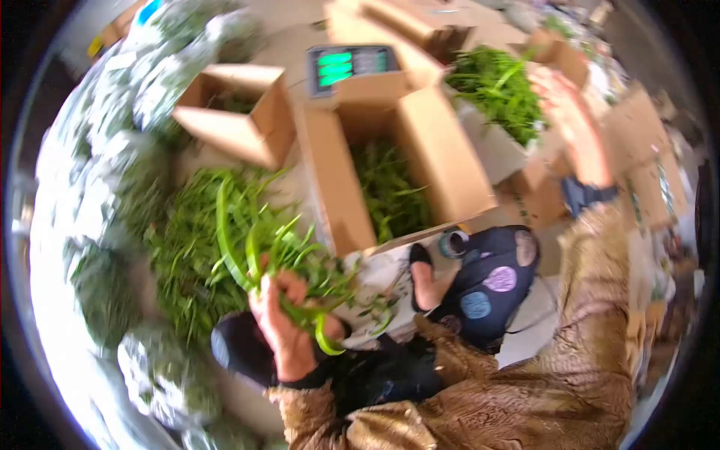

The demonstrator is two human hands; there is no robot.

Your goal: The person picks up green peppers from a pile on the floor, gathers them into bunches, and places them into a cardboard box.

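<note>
My left hand (281, 315) is closed around several long, curved green peppers (253, 255), which stick out above and below the fist. Under and beyond it spreads a loose heap of green peppers (195, 247) on the floor. My right hand (559, 97) is stretched out to the far right, at the edge of a box piled with green peppers (499, 90). Motion smears its fingers, so whether it holds anything cannot be made out. Between the hands stands an open cardboard box (446, 157) with more green peppers (390, 187) low inside.
A scale with a lit green display (335, 67) sits behind the middle box. Left of it is a smaller open carton (225, 124). Filled clear plastic bags (120, 187) line the left side. Cardboard flaps (637, 157) crowd the right. My knees (487, 281) are close below.
</note>
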